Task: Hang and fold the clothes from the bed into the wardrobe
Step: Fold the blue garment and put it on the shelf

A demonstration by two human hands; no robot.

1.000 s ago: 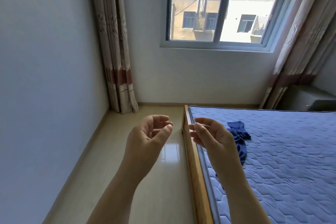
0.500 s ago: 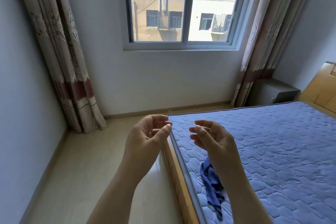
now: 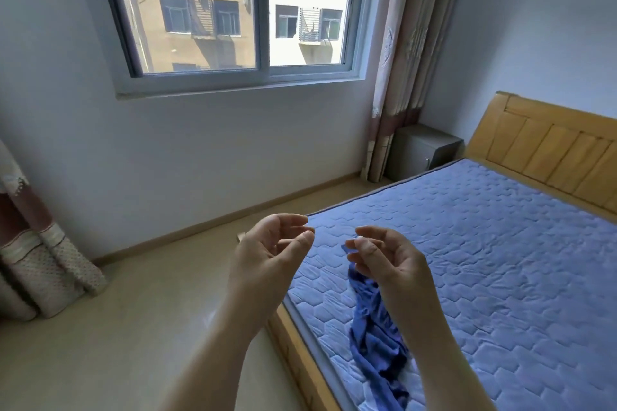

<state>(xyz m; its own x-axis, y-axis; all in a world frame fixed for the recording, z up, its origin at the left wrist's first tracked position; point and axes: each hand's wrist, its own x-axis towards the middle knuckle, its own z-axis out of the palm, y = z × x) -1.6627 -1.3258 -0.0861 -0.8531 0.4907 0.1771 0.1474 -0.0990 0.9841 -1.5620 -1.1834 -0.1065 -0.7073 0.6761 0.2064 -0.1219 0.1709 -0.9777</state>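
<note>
A crumpled dark blue garment [image 3: 374,337] lies near the left edge of the bed's blue quilted mattress [image 3: 500,260]. My right hand [image 3: 390,260] is raised in front of the garment's upper end, fingers loosely curled, and holds nothing. My left hand [image 3: 267,253] is raised beside it over the floor and the bed's corner, palm turned inward, fingers loosely curled and empty. My right forearm hides part of the garment. No wardrobe is in view.
The wooden bed frame [image 3: 300,350] runs below my hands, with its headboard [image 3: 551,147] at the right. A grey nightstand [image 3: 420,150] stands in the corner by the right curtain [image 3: 410,43]. A second curtain [image 3: 40,260] bunches on the floor at the left, under the window [image 3: 233,10].
The view has swung to the right, bringing the headboard and nightstand into sight. Both hands keep the same raised, empty pose. The garment now appears lower, behind my right forearm.
</note>
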